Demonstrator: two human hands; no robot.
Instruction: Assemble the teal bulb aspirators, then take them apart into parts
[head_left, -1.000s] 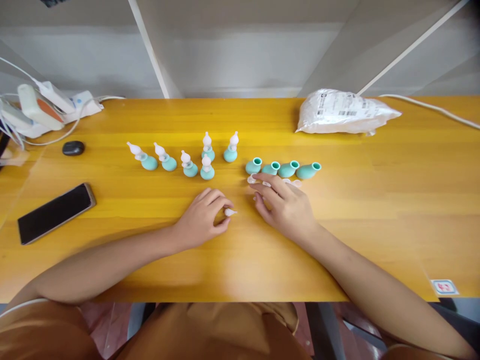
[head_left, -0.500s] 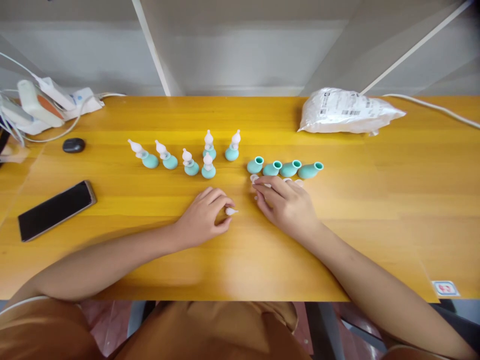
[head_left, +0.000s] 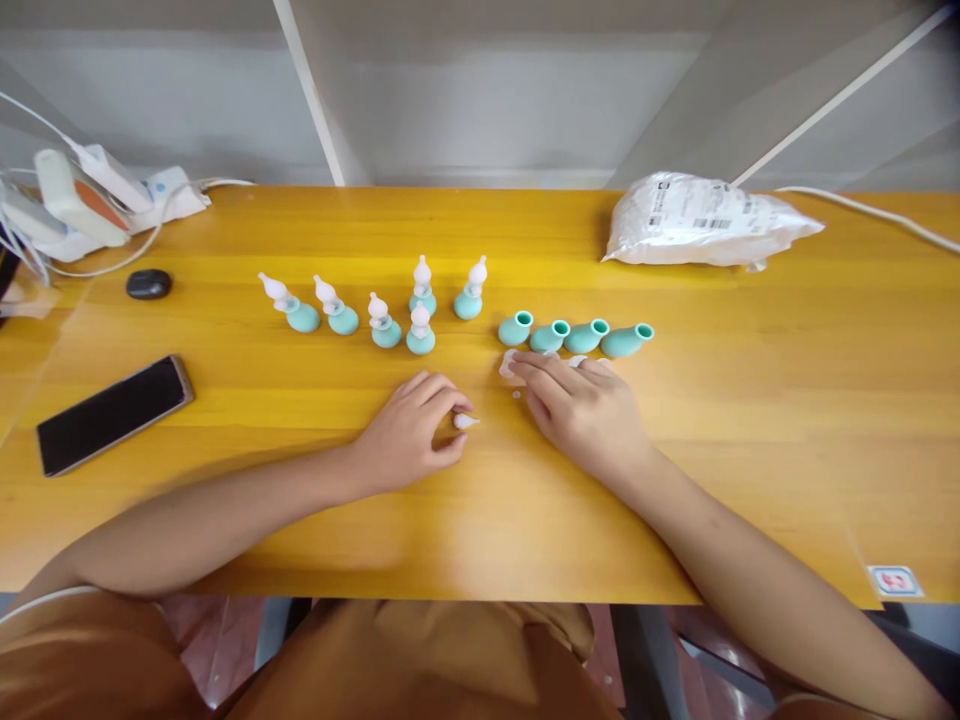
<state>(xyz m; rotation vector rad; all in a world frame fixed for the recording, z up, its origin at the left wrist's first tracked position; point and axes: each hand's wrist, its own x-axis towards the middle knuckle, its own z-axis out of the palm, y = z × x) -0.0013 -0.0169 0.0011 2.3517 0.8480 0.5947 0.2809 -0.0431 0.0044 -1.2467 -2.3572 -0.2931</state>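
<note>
Left hand: the left hand [head_left: 409,435] rests on the desk [head_left: 480,520], its grip pinched on a small white tip [head_left: 465,422] between thumb and fingers.
White tip: lies low against the desk at the left fingertips, pointing right.
Right hand: the right hand [head_left: 581,410] lies palm down just right of the left one, fingers spread over a few clear caps [head_left: 508,364]; its grip is loose, and I cannot tell whether it holds one.
Clear caps: on the desk under and beside the right fingertips, just in front of the open bulbs.
Open bulbs: four teal bulbs [head_left: 576,337] lie in a row, mouths up and to the right, touching side by side.
Finished pieces: six teal bulbs with white tips [head_left: 382,315] stand left of that row.
Left side: a black phone [head_left: 112,413], a small dark oval object [head_left: 148,284], and white devices with cables [head_left: 82,205].
Far right: a white plastic bag [head_left: 705,220].
</note>
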